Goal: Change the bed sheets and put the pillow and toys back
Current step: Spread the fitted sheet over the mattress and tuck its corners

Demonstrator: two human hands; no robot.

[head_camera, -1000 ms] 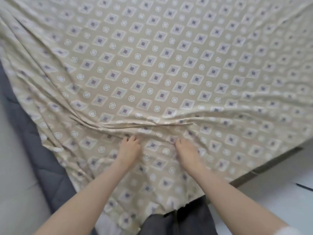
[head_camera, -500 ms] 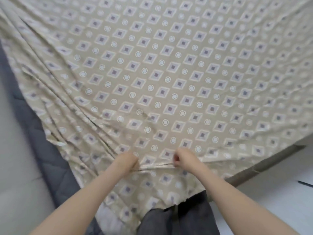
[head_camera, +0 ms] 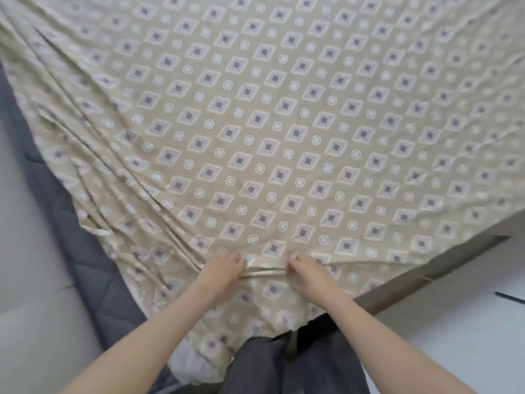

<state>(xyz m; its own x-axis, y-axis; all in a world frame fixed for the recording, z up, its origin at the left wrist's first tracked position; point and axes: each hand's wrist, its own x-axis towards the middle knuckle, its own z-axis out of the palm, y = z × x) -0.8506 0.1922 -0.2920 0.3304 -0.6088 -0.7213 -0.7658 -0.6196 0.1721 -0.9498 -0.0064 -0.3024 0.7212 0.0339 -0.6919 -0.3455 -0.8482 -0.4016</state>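
A beige bed sheet [head_camera: 284, 123] with a purple diamond and white ring pattern covers most of the bed. Its near corner hangs over the bed's edge. My left hand [head_camera: 220, 275] and my right hand [head_camera: 308, 275] each pinch a fold of the sheet close to the near edge, a short stretch of bunched cloth between them. Long creases fan out from my left hand toward the far left. No pillow or toys are in view.
A dark grey quilted mattress cover [head_camera: 56, 240] shows along the sheet's left side. A dark bed frame edge [head_camera: 426, 277] runs along the right, with pale floor [head_camera: 454, 336] beyond. A light wall [head_camera: 28, 308] stands at the left.
Both hands went from resting on the sheet to pinching it. They have drawn the cloth toward me, and the ridge that lay ahead of them is now pulled flat.
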